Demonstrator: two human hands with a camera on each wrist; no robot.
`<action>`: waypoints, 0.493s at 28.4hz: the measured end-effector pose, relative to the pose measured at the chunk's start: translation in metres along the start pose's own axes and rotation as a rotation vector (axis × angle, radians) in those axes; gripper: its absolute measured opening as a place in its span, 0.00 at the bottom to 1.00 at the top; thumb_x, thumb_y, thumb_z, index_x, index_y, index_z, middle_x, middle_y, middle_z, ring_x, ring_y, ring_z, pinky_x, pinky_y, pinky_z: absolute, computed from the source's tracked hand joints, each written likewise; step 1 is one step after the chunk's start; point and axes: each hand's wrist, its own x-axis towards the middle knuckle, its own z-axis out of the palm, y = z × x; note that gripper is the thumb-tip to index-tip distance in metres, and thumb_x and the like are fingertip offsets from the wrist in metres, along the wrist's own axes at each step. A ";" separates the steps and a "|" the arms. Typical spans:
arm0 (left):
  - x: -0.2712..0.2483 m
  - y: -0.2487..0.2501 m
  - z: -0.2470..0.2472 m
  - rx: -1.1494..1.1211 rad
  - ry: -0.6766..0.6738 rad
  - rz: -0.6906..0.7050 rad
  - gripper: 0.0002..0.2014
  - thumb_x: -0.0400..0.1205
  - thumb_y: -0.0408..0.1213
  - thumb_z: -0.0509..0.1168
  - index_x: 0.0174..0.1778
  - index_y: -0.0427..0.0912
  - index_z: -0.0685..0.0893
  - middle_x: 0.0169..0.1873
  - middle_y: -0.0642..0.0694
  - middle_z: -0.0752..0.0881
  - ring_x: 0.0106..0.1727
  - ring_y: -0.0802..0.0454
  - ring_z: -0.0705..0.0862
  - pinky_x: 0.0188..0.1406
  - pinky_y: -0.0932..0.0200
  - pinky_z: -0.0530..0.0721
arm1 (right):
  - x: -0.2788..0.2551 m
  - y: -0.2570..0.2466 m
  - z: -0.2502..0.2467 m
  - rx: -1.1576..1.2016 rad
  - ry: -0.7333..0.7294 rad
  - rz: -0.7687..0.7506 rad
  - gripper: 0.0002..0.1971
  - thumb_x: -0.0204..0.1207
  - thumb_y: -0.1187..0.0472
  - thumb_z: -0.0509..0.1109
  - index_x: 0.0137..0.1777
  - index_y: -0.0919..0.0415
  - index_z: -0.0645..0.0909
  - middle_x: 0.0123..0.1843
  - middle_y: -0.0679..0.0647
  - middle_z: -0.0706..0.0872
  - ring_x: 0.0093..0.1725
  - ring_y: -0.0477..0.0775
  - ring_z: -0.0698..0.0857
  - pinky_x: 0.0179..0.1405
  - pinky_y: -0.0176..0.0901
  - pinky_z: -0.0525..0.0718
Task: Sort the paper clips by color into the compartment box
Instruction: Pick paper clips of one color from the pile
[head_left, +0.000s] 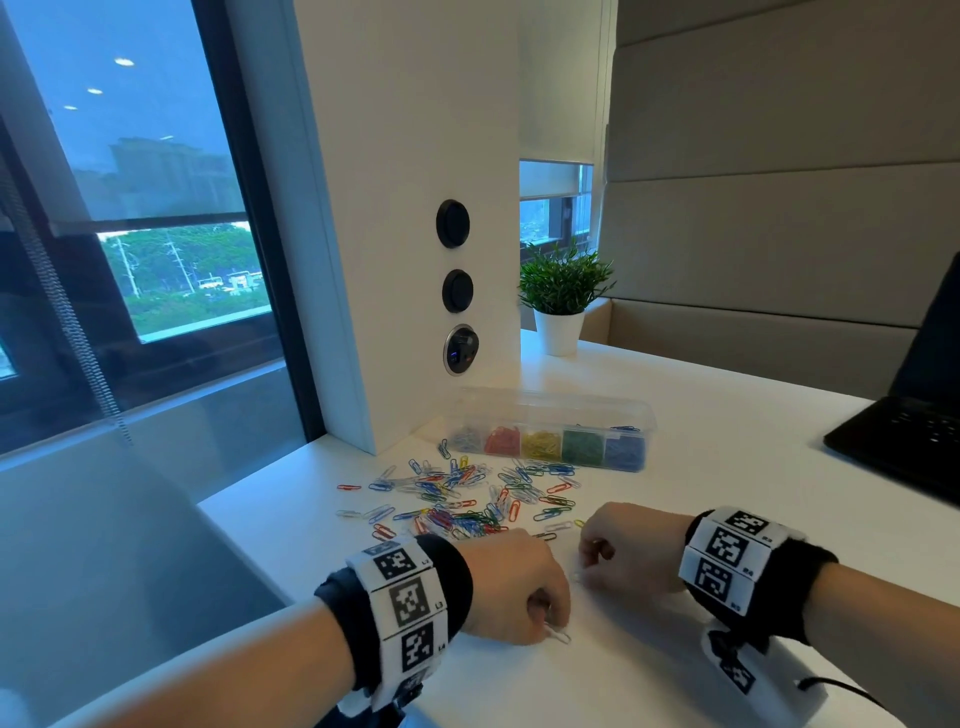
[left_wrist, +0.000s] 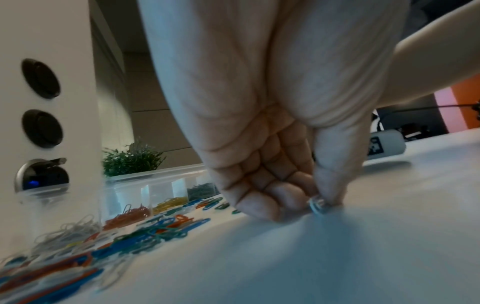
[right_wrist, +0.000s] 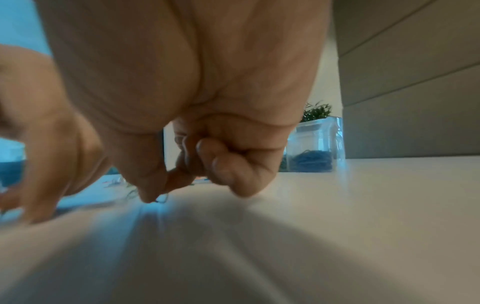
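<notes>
A clear compartment box stands at the back of the white table, holding pale, red, yellow, green and blue clips in separate cells. Loose mixed-colour paper clips lie scattered in front of it. My left hand rests knuckles-up near the front, fingers curled, thumb and forefinger pinching a white paper clip, seen close in the left wrist view. My right hand sits just beside it, fingers curled, thumb and forefinger pinching a pale clip against the tabletop.
A white pillar with round sockets rises left of the box. A potted plant stands behind it. A black laptop sits at the right. The table's left edge drops off beside the window.
</notes>
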 end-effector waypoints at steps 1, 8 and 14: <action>0.000 0.001 0.000 0.043 0.002 0.010 0.12 0.81 0.29 0.63 0.55 0.39 0.90 0.47 0.45 0.91 0.40 0.59 0.79 0.49 0.68 0.75 | -0.001 0.001 -0.002 0.088 -0.012 0.006 0.10 0.81 0.55 0.66 0.36 0.48 0.76 0.41 0.46 0.79 0.40 0.45 0.77 0.42 0.35 0.74; -0.005 -0.021 -0.005 0.042 -0.058 -0.137 0.06 0.78 0.30 0.67 0.48 0.38 0.88 0.41 0.46 0.87 0.38 0.56 0.79 0.41 0.66 0.78 | -0.007 0.001 -0.008 1.701 -0.112 0.181 0.05 0.65 0.68 0.52 0.36 0.61 0.69 0.33 0.59 0.74 0.28 0.54 0.71 0.20 0.37 0.69; -0.016 -0.040 -0.010 -0.094 -0.065 -0.169 0.05 0.76 0.30 0.69 0.47 0.39 0.87 0.34 0.54 0.82 0.30 0.65 0.76 0.34 0.74 0.76 | -0.004 -0.012 -0.005 0.833 -0.018 0.105 0.09 0.76 0.70 0.62 0.41 0.59 0.83 0.25 0.46 0.74 0.24 0.46 0.69 0.22 0.36 0.68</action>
